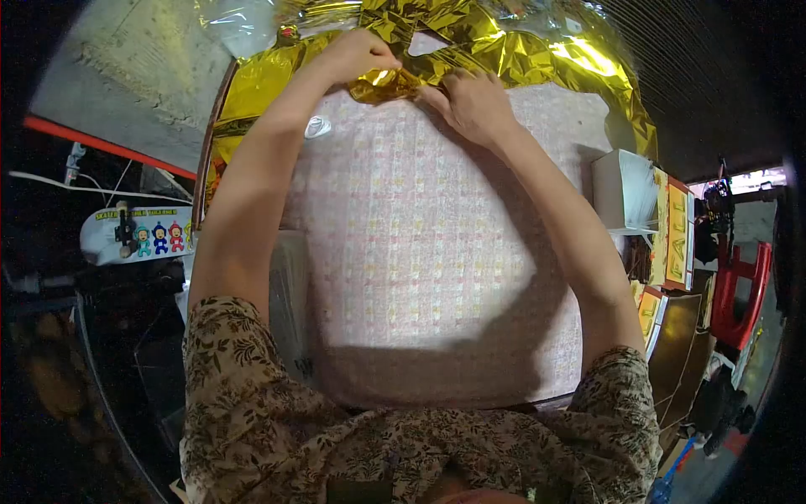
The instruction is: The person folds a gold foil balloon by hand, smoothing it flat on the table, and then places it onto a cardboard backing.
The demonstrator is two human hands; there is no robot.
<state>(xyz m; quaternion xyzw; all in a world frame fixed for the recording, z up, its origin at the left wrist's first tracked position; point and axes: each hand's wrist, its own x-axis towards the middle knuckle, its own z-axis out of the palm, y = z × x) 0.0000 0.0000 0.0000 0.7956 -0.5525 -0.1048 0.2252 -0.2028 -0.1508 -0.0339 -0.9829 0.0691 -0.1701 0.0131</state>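
Shiny gold foil [504, 55] lies crumpled along the far edge of a table covered with a pale checked cloth [411, 244]. At the upper middle, my left hand [359, 57] pinches a piece of this foil between thumb and fingers. Just to its right, my right hand [477, 102] has its fingers curled over the foil's near edge, closed on it. Between the two hands the foil is gathered and twisted. A small white object [317, 127] rests on the cloth below my left forearm.
A white box [625, 191] stands at the table's right edge, beside yellow and red printed boxes [678, 231]. Clear plastic [243, 25] lies at the upper left. Further out are a printed skateboard [151, 235] on the left and a red object [742, 294] on the right.
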